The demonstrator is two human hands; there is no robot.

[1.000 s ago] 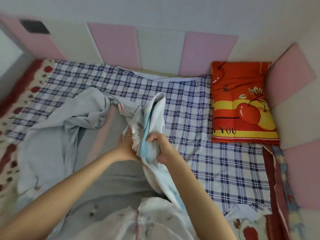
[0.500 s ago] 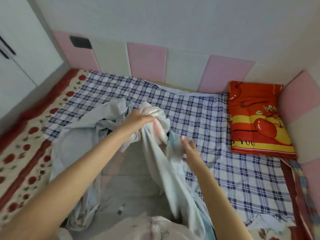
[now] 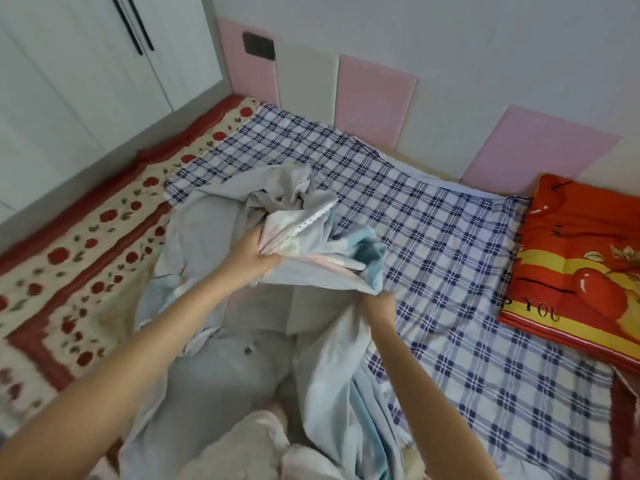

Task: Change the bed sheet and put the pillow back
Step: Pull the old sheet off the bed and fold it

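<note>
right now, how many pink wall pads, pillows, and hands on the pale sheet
pink pads: 3
pillow: 1
hands gripping the pale sheet: 2, left hand and right hand
total: 6

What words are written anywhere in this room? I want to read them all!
"P YOU": on the red and yellow pillow, along its near edge; anything before the P is cut off at the pillow's side.
Nothing else to read: the pale sheet, the checked sheet and the flowered cover carry only patterns.
</note>
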